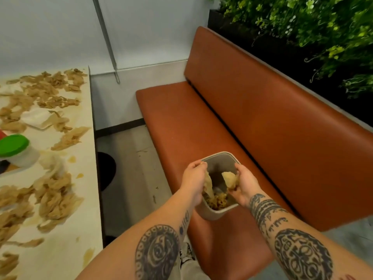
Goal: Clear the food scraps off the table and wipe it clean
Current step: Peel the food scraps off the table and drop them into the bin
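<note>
A small grey bin (pixel 220 158) sits on the orange bench seat, with brown scraps lying in its bottom. Both hands are over its opening. My left hand (pixel 194 175) pinches a long, limp tan scrap (pixel 209 187) that dangles into the bin. My right hand (pixel 244 181) grips a crumpled tan scrap (pixel 230 178) just inside the rim. At the left, the pale table (pixel 84 197) is strewn with several brown food scraps (pixel 54 197) and wet stains.
On the table stand a white container with a green lid (pixel 14 145) and a crumpled white napkin (pixel 36 118). The orange bench (pixel 272 122) runs along a planter of green foliage (pixel 323 33). Grey floor lies between table and bench.
</note>
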Demonstrator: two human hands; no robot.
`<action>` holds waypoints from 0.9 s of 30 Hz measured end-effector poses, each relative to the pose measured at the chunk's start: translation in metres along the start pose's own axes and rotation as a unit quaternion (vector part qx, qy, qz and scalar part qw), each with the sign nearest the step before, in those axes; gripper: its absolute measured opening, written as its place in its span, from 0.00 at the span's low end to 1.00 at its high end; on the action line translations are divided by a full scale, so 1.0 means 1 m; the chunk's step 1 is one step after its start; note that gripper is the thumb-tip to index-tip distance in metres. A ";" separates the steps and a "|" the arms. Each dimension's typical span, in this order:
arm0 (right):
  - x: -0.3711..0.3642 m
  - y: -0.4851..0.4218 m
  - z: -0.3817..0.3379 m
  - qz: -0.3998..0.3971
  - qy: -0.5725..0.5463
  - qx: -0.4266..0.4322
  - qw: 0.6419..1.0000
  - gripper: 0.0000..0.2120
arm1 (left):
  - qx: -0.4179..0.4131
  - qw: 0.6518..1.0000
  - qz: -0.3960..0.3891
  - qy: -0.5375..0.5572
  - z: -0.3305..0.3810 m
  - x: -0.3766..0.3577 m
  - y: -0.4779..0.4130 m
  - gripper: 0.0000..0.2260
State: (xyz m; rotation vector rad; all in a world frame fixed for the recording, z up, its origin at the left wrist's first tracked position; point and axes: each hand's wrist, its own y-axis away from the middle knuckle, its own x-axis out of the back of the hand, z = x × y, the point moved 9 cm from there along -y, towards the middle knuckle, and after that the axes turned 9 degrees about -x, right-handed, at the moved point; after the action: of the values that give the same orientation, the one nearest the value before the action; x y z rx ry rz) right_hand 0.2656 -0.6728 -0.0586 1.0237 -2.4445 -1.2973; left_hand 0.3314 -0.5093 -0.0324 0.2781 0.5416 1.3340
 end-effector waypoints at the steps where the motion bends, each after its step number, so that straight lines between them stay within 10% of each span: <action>1: 0.005 -0.007 -0.002 0.013 -0.001 0.001 1.000 0.21 | 0.009 1.000 -0.009 0.005 -0.004 -0.008 -0.003 0.08; 14: 0.012 -0.016 0.001 0.042 0.048 0.039 0.997 0.17 | 0.010 0.998 -0.031 -0.054 -0.020 -0.005 -0.002 0.08; 27: -0.145 0.092 0.107 -0.145 0.229 0.072 0.960 0.04 | -0.103 0.982 0.099 -0.123 0.024 0.184 0.087 0.08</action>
State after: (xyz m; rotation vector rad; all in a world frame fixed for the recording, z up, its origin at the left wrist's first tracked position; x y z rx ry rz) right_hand 0.2798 -0.4727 -0.0297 1.5668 -2.1084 -0.8286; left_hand 0.2964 -0.3087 -0.0087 0.3272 0.1695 1.5099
